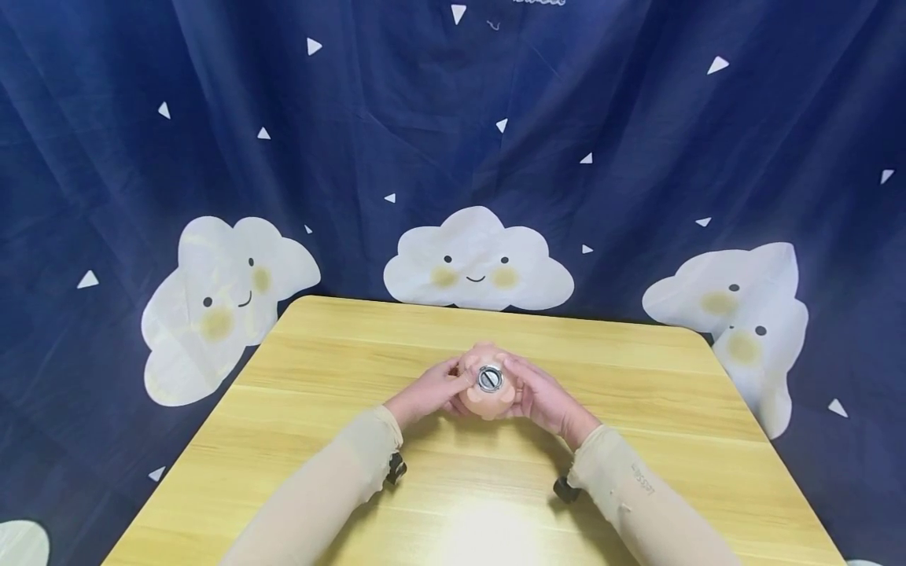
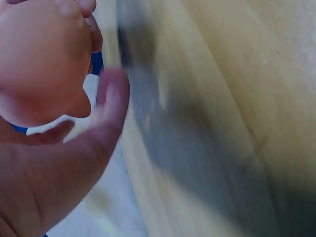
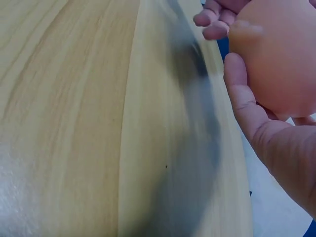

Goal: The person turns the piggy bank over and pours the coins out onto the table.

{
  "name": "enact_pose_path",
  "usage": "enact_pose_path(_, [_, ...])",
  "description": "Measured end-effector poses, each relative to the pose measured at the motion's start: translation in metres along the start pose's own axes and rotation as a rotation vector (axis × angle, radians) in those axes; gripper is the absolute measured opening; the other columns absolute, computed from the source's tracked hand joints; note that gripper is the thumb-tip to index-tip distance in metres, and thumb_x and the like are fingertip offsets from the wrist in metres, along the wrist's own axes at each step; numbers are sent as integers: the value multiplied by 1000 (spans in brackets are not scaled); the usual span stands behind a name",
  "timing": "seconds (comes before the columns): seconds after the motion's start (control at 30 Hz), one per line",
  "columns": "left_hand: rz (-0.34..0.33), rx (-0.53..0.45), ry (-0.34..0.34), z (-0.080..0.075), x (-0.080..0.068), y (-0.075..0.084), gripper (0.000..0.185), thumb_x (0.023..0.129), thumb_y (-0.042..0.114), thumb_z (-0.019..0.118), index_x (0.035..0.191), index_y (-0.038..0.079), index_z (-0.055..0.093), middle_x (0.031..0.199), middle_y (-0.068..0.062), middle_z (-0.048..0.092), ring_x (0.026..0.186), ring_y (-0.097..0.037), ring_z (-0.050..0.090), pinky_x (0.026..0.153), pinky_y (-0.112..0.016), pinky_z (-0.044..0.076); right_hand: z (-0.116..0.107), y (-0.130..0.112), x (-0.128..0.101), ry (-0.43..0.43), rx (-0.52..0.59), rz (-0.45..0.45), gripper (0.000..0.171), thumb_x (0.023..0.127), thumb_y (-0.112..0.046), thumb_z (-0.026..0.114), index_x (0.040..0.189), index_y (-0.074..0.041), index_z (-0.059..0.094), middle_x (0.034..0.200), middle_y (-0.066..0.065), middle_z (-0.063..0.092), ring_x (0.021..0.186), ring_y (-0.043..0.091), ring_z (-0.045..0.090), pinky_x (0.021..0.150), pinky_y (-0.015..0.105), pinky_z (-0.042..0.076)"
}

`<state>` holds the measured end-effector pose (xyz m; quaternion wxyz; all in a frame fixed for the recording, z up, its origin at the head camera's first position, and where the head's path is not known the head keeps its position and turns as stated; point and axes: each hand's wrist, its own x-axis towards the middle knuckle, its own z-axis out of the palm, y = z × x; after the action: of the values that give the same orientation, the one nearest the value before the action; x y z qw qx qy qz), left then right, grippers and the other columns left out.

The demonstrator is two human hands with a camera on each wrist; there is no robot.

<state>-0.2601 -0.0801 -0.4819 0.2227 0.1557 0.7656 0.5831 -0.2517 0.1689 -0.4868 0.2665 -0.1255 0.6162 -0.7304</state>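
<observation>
A round pink object (image 1: pixel 488 402) with short rounded bumps and a silver slotted disc (image 1: pixel 490 379) facing up is between both hands; it looks like a coin bank. My left hand (image 1: pixel 439 387) is at its left side, with fingers around its underside. In the left wrist view the left thumb (image 2: pixel 112 96) is blurred and stands off the smooth pink surface (image 2: pixel 42 54). My right hand (image 1: pixel 543 391) grips the other side. The right thumb (image 3: pixel 237 81) lies against the pink body (image 3: pixel 284 54) in the right wrist view. Parts of the fingers are hidden behind the object.
A light wooden table (image 1: pixel 340 338) lies under the hands, which cast shadows on it. A dark blue curtain (image 1: pixel 439 102) with white clouds and triangles hangs behind the table and at its sides. Dark wrist-mounted devices (image 1: pixel 566 489) show below the beige sleeves.
</observation>
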Motion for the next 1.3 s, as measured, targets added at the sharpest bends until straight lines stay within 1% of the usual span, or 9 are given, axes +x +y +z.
enact_pose_path(0.1, [49,74,70,1,0,1,97,99,69,62,168,8,30,164,-23,45,123,-37,69,99,-51,63,0,2,2,0,7,6,60,114,-50,39,163,-15,38,129,6,74,110,29,77,98,56,63])
enact_pose_path(0.17, [90,103,98,2,0,2,100,98,65,67,170,9,25,171,-20,38,137,-38,61,111,-53,56,-1,2,3,1,17,8,59,114,-51,39,162,-17,40,129,5,74,110,29,77,98,56,63])
enact_pose_path(0.27, [150,105,88,3,1,3,104,95,53,79,171,13,21,170,-17,39,136,-38,61,116,-52,53,-1,2,4,-9,32,5,55,114,-53,37,155,-19,48,124,3,76,107,26,77,97,53,63])
enact_pose_path(0.37, [183,73,51,4,1,4,116,87,39,91,173,20,16,167,-13,43,124,-30,67,110,-45,58,-2,0,3,-25,52,-1,51,115,-54,33,146,-20,55,118,1,80,103,22,79,97,48,63])
enact_pose_path(0.47, [199,30,31,4,0,6,123,81,32,96,173,28,14,168,-10,42,123,-26,69,108,-40,60,-1,-3,2,-44,69,-2,50,115,-53,29,141,-22,57,115,0,82,101,20,80,98,46,63])
enact_pose_path(0.7, [208,-49,7,3,-1,5,114,84,24,94,171,35,22,171,-8,36,121,-28,72,105,-40,62,0,-4,1,-32,107,30,50,115,-55,30,147,-22,51,115,3,81,104,21,79,96,45,63])
enact_pose_path(0.93, [176,-189,-37,1,3,7,98,92,18,86,170,34,29,172,-18,29,119,-36,73,92,-55,66,0,-6,-2,-21,123,45,60,113,-62,31,158,-23,37,122,4,79,111,23,77,97,43,64])
enact_pose_path(1.17, [167,-174,-23,-1,1,4,88,96,22,82,168,37,32,173,-16,30,126,-37,69,102,-43,63,1,-5,-2,-14,135,56,63,112,-62,33,162,-24,34,128,7,75,116,26,75,101,48,63])
enact_pose_path(1.3, [166,-184,-17,-2,0,5,87,97,22,81,168,36,33,174,-13,30,130,-38,67,106,-43,61,2,-5,0,-11,138,55,62,112,-62,34,162,-24,35,128,7,75,116,26,75,102,49,63])
